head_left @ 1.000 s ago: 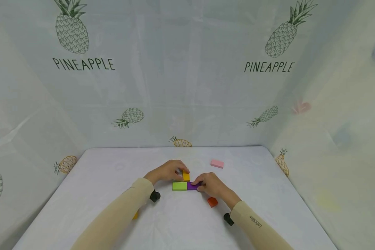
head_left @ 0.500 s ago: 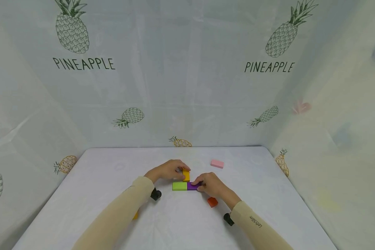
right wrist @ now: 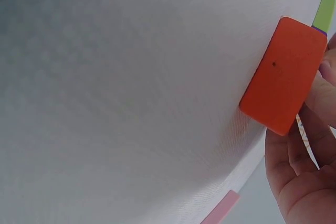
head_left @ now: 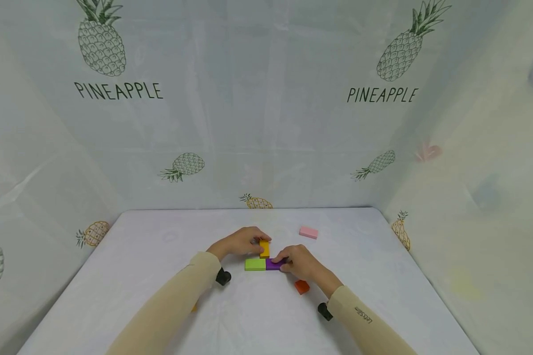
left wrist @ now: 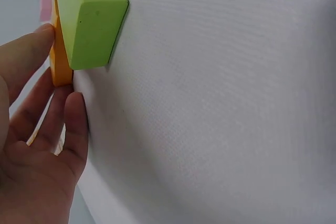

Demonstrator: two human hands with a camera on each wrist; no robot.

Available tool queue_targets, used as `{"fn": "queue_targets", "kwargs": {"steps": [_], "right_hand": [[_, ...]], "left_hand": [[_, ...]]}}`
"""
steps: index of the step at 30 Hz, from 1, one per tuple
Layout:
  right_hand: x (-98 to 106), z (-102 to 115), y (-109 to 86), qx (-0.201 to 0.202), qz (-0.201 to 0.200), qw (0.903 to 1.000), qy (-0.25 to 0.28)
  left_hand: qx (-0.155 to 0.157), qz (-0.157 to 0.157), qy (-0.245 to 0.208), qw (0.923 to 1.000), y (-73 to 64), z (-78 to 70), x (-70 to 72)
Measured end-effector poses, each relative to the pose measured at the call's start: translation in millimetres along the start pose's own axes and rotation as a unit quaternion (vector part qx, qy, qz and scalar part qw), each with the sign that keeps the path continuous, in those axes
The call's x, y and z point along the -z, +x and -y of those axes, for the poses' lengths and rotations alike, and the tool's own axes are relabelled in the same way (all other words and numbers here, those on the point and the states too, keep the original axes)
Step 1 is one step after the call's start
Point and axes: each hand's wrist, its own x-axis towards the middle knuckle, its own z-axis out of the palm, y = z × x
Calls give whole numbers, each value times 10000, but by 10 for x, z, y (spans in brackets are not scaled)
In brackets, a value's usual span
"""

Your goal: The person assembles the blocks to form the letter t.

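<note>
Left hand (head_left: 240,241) pinches yellow block (head_left: 264,250), long axis toward far edge of worktop (head_left: 248,315), just beyond green block (head_left: 255,265).

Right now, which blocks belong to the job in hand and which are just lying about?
Seemingly in the job:
yellow block, pinched by the left hand
purple block, held by the right hand
green block, against the purple

Apparently lying about:
pink block
red block
second yellow piece, partly hidden

Pale cloth (head_left: 235,118) covers the back and both sides — printed with outlined pineapples (head_left: 101,47), some dark green, some yellow, and black lettering (head_left: 117,90). Below stands a white-topped table (head_left: 257,320) in soft light.
</note>
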Motion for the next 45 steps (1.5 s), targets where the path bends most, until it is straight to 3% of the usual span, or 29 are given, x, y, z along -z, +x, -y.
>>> {"fn": "queue_targets", "kwargs": {"steps": [13, 45], "right_hand": [[-18, 1, 4, -12, -19, 10000, -31], [-16, -6, 5, -64, -57, 10000, -21]], "left_hand": [[-118, -22, 86, 9999, 3, 35, -27], [-12, 14, -92, 10000, -8, 34, -34]]}}
